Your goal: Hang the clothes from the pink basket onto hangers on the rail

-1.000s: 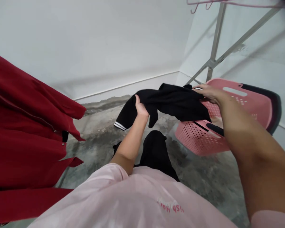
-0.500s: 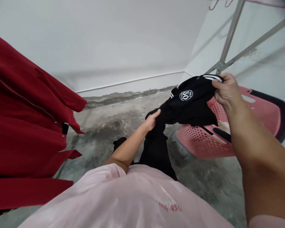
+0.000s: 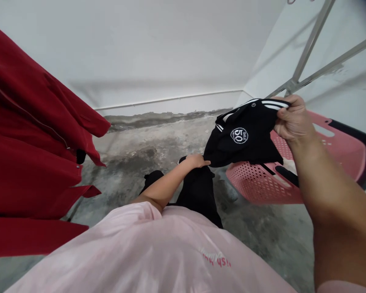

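Between my hands stretches a small black jacket [image 3: 253, 142] with white-striped trim, a round snap and a white round badge reading "50". My right hand [image 3: 295, 120] is closed on its striped edge at the upper right, thumb on top. Lower and to the left, my left hand [image 3: 198, 161] is closed around what looks like a sleeve, with a striped end showing past the fingers. The jacket hangs in front of a pink laundry basket [image 3: 259, 185] and hides part of its rim.
Red garments [image 3: 33, 134] hang along the left side. A grey metal rack frame [image 3: 312, 40] stands at the upper right against the wall. Below lies a stained concrete floor [image 3: 134, 158], and a white wall [image 3: 155, 49] rises ahead.
My left hand has moved down along the jacket, and the sleeve end now shows beyond it. The jacket's body is spread wider. My right hand keeps its hold, shifted slightly right and down.
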Motion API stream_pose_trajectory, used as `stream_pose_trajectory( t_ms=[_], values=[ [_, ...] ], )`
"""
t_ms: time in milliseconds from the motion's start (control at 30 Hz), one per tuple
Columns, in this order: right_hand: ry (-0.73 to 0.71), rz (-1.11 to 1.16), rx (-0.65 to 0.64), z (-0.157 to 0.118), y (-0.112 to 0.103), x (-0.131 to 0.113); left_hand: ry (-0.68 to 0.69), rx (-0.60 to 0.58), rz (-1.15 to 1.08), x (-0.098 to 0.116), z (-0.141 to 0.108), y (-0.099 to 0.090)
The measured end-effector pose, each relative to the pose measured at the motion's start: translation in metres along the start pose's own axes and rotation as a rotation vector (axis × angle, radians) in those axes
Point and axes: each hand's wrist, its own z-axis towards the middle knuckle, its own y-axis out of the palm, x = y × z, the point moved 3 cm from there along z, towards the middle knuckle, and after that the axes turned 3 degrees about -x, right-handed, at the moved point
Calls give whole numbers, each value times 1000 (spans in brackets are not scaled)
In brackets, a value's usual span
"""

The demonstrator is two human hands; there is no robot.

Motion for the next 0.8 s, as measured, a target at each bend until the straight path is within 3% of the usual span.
stream_pose_trajectory(
  t_ms=[67, 133, 167, 267, 333, 400, 467, 567, 633, 700, 800],
  values=[
    [66, 31, -106, -5, 3, -3, 9, 39, 12, 0, -5, -13],
    [135, 38, -354, -10, 11, -5, 99, 29, -65, 3, -13, -21],
    [167, 36, -522, -13, 16, -6, 179, -35, -189, 6, -17, -21],
    [263, 83, -1003, -24, 34, -3, 412, -469, -808, 21, -34, -7],
    [336, 171, -1205, -31, 43, 4, 466, -713, -1184, 33, -42, 4],
    [393, 245, -1328, -37, 51, 13, 462, -750, -1454, 43, -42, 12],
    [451, 285, -1405, -44, 56, 20, 386, -649, -1638, 51, -37, 18],
    [577, 282, -1435, -52, 59, 24, 145, -527, -1675, 57, -31, 27],
    [643, 198, -1352, -53, 57, 22, 5, -514, -1594, 58, -32, 33],
    [631, 89, -1141, -48, 51, 18, -96, -505, -1514, 56, -35, 36],
    [467, -2, -629, -29, 33, 12, -150, -451, -1473, 50, -42, 31]
  ],
)
